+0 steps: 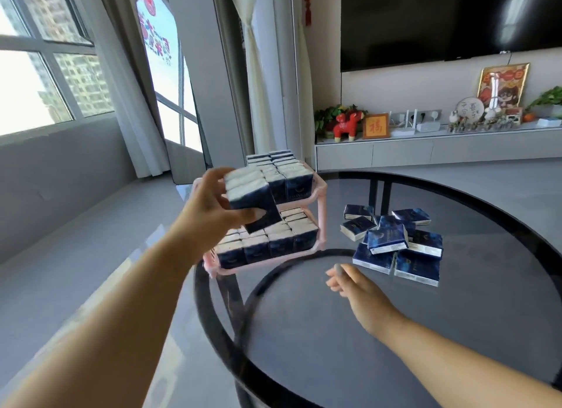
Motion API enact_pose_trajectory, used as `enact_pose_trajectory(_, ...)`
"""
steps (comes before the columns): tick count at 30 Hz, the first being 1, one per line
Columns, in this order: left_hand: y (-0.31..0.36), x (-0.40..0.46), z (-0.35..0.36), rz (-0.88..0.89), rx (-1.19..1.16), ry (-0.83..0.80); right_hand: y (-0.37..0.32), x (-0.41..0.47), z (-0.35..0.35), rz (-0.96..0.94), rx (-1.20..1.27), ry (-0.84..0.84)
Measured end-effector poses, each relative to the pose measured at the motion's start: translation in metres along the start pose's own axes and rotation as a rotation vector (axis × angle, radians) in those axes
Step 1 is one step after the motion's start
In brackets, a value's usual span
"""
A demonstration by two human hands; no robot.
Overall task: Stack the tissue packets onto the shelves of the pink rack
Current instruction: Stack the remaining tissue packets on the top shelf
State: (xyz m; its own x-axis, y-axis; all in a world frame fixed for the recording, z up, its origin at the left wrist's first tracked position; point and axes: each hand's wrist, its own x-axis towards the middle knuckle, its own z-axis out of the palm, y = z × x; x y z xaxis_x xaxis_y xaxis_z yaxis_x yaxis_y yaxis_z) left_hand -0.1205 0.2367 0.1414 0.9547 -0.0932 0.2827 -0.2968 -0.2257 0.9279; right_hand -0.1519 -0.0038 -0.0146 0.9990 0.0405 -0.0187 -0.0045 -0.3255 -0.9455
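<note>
A pink two-shelf rack (321,213) stands at the left edge of the round glass table (456,331). Both of its shelves hold rows of upright dark blue tissue packets, with more stacked on top at the back. My left hand (213,207) grips a small bundle of tissue packets (252,199) in the air, just in front of the rack's upper shelf at its left end. My right hand (355,289) hovers above the table with fingers relaxed and holds nothing. It is a little left of a loose pile of tissue packets (398,246) lying on the glass.
The table has a black rim and black legs under the glass. Behind it runs a low grey TV cabinet (425,152) with ornaments and plants, below a wall TV (441,21). Windows and curtains fill the left side, over grey floor.
</note>
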Motion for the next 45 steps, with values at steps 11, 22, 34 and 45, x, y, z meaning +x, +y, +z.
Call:
enact_pose_trajectory(11,-0.025,0.102,-0.062,-0.175,0.174,0.028,0.018,0.055,0.025,-0.213,-0.718,0.156)
enact_pose_trajectory(22,-0.065,0.166,-0.050,-0.217,0.301,-0.068,0.024,0.057,0.036,-0.268,-0.985,0.182)
enact_pose_trajectory(34,-0.075,0.172,-0.043,-0.092,0.654,-0.122,0.020,0.054,0.035,-0.266,-1.014,0.155)
enact_pose_trajectory(45,-0.065,0.170,-0.048,-0.081,0.797,-0.156,0.020,0.054,0.034,-0.277,-0.972,0.151)
